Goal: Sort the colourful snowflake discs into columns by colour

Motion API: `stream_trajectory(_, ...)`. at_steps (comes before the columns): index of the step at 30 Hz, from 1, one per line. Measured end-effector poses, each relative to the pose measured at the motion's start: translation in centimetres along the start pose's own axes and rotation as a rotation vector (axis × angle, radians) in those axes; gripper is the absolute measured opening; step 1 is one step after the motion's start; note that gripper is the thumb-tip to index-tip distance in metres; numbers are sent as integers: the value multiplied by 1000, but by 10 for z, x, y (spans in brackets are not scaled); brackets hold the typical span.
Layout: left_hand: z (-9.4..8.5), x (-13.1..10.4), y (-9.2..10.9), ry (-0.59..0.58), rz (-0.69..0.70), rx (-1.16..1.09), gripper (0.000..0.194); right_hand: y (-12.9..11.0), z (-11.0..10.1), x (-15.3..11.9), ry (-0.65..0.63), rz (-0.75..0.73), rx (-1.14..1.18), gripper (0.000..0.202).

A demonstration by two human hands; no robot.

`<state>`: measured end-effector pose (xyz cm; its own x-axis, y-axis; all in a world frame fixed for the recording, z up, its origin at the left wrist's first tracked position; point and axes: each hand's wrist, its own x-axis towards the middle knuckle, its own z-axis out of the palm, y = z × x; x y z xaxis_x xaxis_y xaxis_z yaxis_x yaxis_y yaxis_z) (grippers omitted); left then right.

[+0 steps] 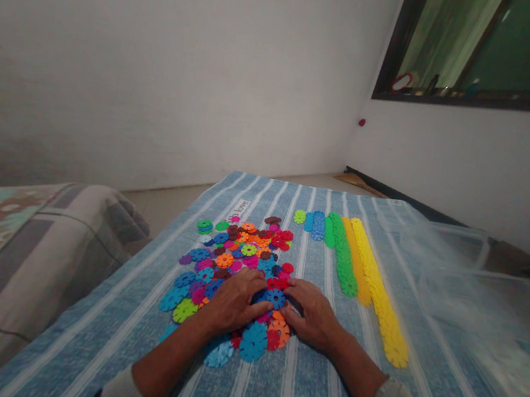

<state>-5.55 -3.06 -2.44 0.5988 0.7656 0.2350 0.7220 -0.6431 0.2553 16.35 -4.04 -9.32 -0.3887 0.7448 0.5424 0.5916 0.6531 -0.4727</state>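
A heap of flower-shaped plastic discs in many colours lies on the striped cloth. Over its right half rests my left hand, palm down, thumb and fingers apart around a gap. Facing it from the right edge of the heap is my right hand, its fingers also spread and touching the discs. A blue disc shows between the two hands; I cannot tell whether any fingertip grips it. Closer to me lies a larger light-blue disc, beside orange and red ones. Some discs are hidden under my hands.
Right of the heap run overlapping rows of sorted discs: a long yellow row, an orange-yellow row, a green row and short blue ones. Clear plastic containers stand at the right edge. A covered seat is at left.
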Motion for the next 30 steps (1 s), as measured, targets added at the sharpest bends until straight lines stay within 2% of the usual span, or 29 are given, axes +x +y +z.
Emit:
stream_trajectory(13,1,0,0,7,-6,-7,27,0,-1,1,1,0,-5,29)
stream_trajectory(30,2,2,-1,-72,-91,-36,33,1,-1,0,5,-15,-8,27)
